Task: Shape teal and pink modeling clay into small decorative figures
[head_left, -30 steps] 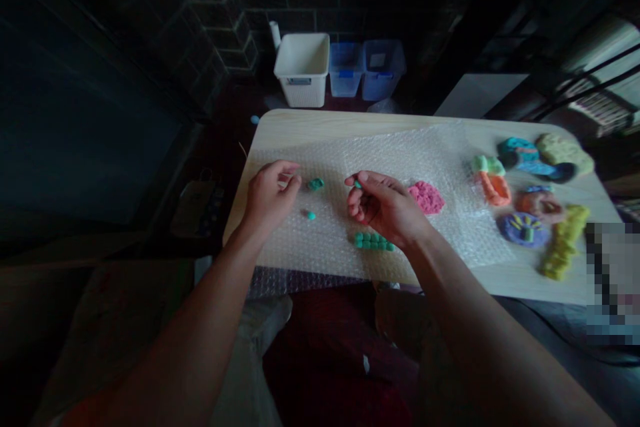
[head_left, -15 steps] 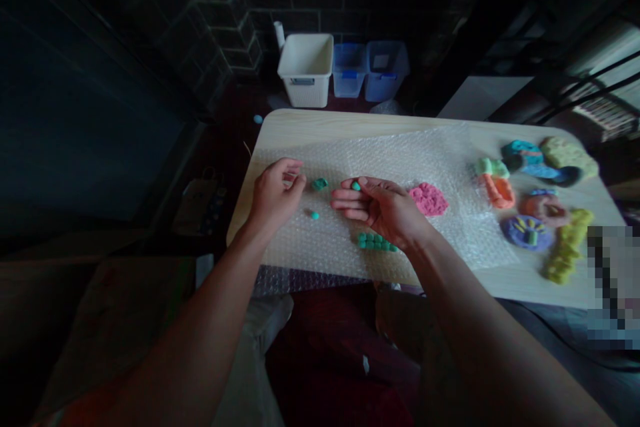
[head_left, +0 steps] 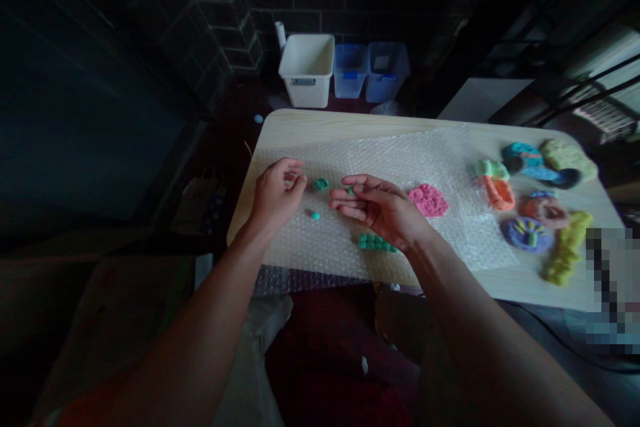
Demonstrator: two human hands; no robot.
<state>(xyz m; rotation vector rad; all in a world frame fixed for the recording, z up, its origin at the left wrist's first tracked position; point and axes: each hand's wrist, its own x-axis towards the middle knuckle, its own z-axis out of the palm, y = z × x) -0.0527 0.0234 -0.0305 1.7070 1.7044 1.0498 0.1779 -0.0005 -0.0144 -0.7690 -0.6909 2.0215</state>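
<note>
My right hand (head_left: 377, 203) is palm-up over the bubble wrap (head_left: 330, 253), its thumb pressing a small green clay piece (head_left: 351, 191) against the fingers. To its left, my left hand (head_left: 280, 190) hovers with fingers loosely curled and the thumb apart; nothing shows in it. Between the hands lies a darker green clay lump (head_left: 321, 184), and nearer to me a small turquoise-green clay ball (head_left: 315, 215). A block of green clay balls (head_left: 376, 242) set in rows lies below my right hand, which covers none of its left end. Beside my right wrist sits a bumpy pink clay piece (head_left: 429, 200).
At the table's (head_left: 400, 121) right end stand several coloured clay models, among them an orange and green one (head_left: 497, 190), a purple disc (head_left: 527, 233) and a yellow strip (head_left: 567, 250). Beyond the far edge are a white bin (head_left: 306, 70) and blue tubs (head_left: 387, 73).
My right thumb has shifted over the green clay piece, which now shows less and sits slightly lower and further left. The index finger has lifted a little. My left hand is nearly still.
</note>
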